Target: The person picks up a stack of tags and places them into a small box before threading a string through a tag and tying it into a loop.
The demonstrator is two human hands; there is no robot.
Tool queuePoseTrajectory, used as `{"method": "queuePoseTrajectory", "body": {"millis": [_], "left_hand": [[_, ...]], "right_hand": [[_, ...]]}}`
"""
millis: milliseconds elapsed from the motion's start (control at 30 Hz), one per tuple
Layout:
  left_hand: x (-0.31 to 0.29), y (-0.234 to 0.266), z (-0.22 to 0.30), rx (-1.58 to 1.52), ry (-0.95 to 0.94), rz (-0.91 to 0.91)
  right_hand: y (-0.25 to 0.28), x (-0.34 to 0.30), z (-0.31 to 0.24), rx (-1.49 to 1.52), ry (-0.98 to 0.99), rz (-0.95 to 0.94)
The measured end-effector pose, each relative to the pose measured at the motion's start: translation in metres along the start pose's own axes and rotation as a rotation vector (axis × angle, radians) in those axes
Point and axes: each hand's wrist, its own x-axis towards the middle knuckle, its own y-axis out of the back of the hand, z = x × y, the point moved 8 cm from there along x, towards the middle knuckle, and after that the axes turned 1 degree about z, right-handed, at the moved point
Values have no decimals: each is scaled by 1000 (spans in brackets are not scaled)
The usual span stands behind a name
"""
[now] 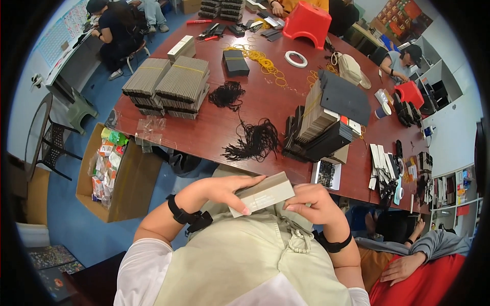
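Note:
In front of my chest, my left hand (pixel 227 191) grips a thick stack of pale grey cards (pixel 264 196), thumb lying across its near side. At the stack's right end is my right hand (pixel 311 202), its fingers curled in and thumb bent. Whatever those fingers hold, if anything, is hidden. Black loops of cord (pixel 255 140) lie in a tangle on the table just beyond, with a smaller black tangle (pixel 226 95) farther off. Banded stacks of grey cards (pixel 182 84) stand to the left, and an upright stack with black cards (pixel 334 109) stands to the right.
The dark red table (pixel 204 137) spreads ahead, carrying yellow rubber bands (pixel 265 64), a white tape roll (pixel 296 59), a red stool (pixel 307 24) and a paper cup (pixel 383 110). A cardboard box of packaging (pixel 120 173) stands at left. Another person's hand (pixel 403 269) rests at lower right.

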Motion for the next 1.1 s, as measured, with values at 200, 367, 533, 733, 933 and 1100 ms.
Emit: {"method": "queuePoseTrajectory", "body": {"millis": [200, 367, 533, 733, 933, 1100], "left_hand": [[8, 3, 25, 12, -45, -84], [1, 7, 44, -136, -190, -219], [1, 19, 43, 7, -102, -132], [-19, 24, 24, -144, -147, -118], [-13, 31, 7, -236, -145, -28], [-18, 37, -20, -729, 18, 47]], "right_hand": [[18, -6, 4, 450, 85, 30], [36, -30, 47, 1056, -1, 264], [36, -41, 26, 471, -72, 263], [50, -66, 11, -36, -292, -4], [113, -120, 88, 352, -436, 597], [125, -129, 108, 530, -345, 735]]}}
